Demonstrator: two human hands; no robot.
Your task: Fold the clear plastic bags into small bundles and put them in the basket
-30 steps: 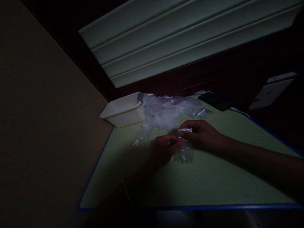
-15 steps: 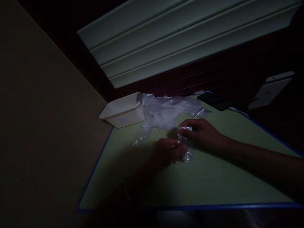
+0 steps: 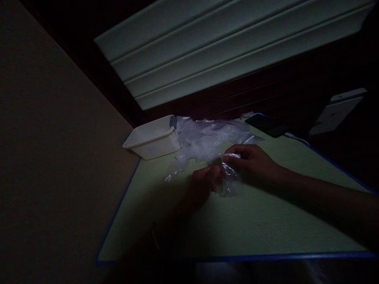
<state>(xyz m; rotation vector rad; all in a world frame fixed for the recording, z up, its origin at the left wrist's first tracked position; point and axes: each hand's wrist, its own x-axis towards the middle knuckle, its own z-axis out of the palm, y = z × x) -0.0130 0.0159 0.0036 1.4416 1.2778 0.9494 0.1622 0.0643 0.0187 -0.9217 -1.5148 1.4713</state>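
Note:
A small clear plastic bag (image 3: 232, 181) hangs over the table between my hands, its shiny folds catching the light. My right hand (image 3: 251, 159) pinches its top edge between thumb and fingers. At the bag's left side, my left hand (image 3: 205, 181) is closed, with thumb and fingers curled at the edge of the plastic; dim light hides the exact contact. Just beyond my hands, a loose heap of clear plastic bags (image 3: 204, 138) spreads across the back of the table.
An off-white plastic bin (image 3: 155, 148) stands at the back left, against the heap. A dark phone (image 3: 266, 125) lies at the back right beside a white cable (image 3: 296, 138). The pale green table (image 3: 266, 221) has blue edging. A wall borders the left, with a slatted panel behind.
My left hand has drawn back left and slightly up, off the front of the bag. The bag's lower part now hangs flatter and more spread out. My right hand keeps its pinch.

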